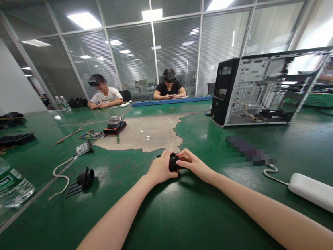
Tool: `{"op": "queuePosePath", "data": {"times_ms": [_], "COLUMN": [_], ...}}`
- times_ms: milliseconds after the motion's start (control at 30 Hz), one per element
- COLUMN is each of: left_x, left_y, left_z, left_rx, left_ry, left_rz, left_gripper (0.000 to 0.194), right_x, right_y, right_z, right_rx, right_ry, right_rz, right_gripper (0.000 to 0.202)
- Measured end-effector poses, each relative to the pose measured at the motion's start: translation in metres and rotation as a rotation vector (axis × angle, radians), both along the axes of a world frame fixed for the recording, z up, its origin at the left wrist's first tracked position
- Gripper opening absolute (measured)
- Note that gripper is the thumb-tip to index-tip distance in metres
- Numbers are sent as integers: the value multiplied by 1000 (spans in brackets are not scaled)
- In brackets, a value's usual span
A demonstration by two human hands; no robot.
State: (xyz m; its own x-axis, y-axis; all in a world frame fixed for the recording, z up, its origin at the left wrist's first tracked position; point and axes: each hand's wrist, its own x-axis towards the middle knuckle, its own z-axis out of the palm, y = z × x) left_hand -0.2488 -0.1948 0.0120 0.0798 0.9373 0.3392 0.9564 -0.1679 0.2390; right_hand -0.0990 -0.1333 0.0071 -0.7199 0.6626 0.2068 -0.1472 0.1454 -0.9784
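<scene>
Head view: bare green counter [195, 222] fills the bottom of the frame, with a white power strip [328, 199] at the lower right. Just below the centre, the left hand [161, 168] is curled closed around a small black part [173, 162], while the right hand [193, 164] has its thumb and fingers bent in on the part's right side, pinched nearly together. Fingers cover much of the part, so I cannot tell what it is or whether it touches the counter. The step in hand looks like close two-handed work on this part; the next move seems to call for a firm left grip and fine fingertip control on the right.

At the left edge stands a clear bottle [5, 183], and to its right lies a black pronged piece [84, 179]. Beyond that are a metal plate [83, 148] by a pale cable and, left of centre, a round grey device on a red and black base [114, 124]. An opened computer case [258, 90] stands at the right. Farther off, two people sit before a glass partition [134, 56].
</scene>
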Motion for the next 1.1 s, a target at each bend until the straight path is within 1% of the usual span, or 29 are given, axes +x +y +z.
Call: {"op": "queuePosePath", "data": {"times_ms": [167,367,567,767,933,1000,1100], "left_x": [0,-1,-1,-1,-2,-2,-1], "left_y": [1,0,1,2,1,1,1], "left_z": [0,0,-2,-2,-2,-2,-2], "left_rx": [-3,-24,1,17,3,3,12], "left_ry": [-4,-6,-13,-16,-12,-9,-5], "left_rz": [-1,0,-4,-12,-11,-8,-7], "left_gripper": [61,64,61,60,64,63,62], "right_x": [-1,2,0,0,1,2,1], "right_y": [2,1,0,3,1,0,-1], "right_z": [-2,1,-1,-3,0,0,0], "right_rx": [-21,6,0,-7,6,7,-7], "right_ry": [-49,-20,1,-63,-29,-13,-3], "right_rz": [-42,62,2,-47,43,44,12], "right_gripper": [29,37,21,27,36,34,24]}}
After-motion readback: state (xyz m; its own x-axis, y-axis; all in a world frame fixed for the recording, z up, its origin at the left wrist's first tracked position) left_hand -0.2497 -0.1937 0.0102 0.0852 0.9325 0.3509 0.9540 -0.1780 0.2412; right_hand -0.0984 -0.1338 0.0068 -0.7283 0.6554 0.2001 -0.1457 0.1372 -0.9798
